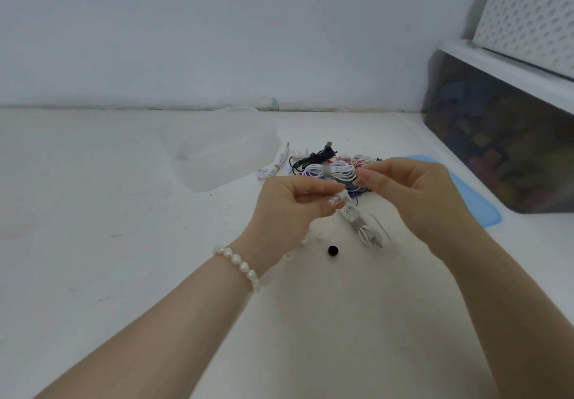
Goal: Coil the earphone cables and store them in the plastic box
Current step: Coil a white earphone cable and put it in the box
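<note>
Evenly and softly lit from above, bright without harsh glare, with only faint soft shadows beneath the forearms and a darker one on the wall (248, 41) beside the perforated white bin (528, 19) at the far right corner. Slightly soft overall, blurred at the fingertips (338, 201), and bowed by wide-angle distortion toward the edges

Bare forearms, no sleeves. White pearl bracelet (238, 262) round left wrist, oval beads strung close. Pale glittery polish on left hand (292, 201) nail. Right hand (413, 187) without rings.
</note>
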A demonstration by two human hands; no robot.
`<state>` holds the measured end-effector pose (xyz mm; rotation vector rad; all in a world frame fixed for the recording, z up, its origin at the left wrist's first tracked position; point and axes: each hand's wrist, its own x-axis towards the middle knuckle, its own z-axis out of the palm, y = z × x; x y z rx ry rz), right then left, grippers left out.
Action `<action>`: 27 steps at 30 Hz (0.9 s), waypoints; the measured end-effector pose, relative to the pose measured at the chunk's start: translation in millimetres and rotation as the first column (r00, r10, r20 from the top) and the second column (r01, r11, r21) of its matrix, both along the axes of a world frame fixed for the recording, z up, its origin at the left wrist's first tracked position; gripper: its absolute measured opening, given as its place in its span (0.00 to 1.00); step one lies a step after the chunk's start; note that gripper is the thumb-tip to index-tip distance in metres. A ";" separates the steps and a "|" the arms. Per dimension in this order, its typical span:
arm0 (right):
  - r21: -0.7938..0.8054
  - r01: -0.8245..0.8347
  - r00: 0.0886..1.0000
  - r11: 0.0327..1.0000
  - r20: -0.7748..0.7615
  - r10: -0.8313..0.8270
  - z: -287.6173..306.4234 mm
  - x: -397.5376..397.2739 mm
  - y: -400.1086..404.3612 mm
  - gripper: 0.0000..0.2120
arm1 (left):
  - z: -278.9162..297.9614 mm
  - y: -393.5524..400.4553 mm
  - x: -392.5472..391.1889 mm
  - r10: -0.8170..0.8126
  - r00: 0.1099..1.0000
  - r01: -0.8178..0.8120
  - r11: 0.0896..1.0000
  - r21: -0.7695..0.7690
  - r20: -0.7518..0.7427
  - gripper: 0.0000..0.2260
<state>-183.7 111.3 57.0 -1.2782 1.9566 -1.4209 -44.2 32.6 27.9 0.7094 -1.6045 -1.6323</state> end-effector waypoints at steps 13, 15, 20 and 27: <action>-0.095 -0.100 0.990 0.990 0.088 0.108 -9.6 0.9 -5.1 0.04 | -3.2 -9.6 4.0 0.104 0.962 -0.040 0.969 -0.246 0.252 0.04; -0.139 -0.038 0.994 0.990 0.092 0.051 -9.7 -3.5 -6.4 0.04 | -7.1 -11.8 5.5 0.185 0.844 0.101 0.866 -0.489 0.503 0.03; -0.165 0.031 0.997 0.986 0.068 -0.020 -12.9 -10.5 -6.1 0.04 | -13.4 -7.5 1.0 0.271 0.621 0.353 0.741 -0.571 0.736 0.15; -0.149 0.007 0.999 0.989 0.053 0.001 -12.1 -6.1 -6.1 0.03 | -16.7 -6.2 0.9 0.310 0.652 0.351 0.685 -0.638 0.692 0.08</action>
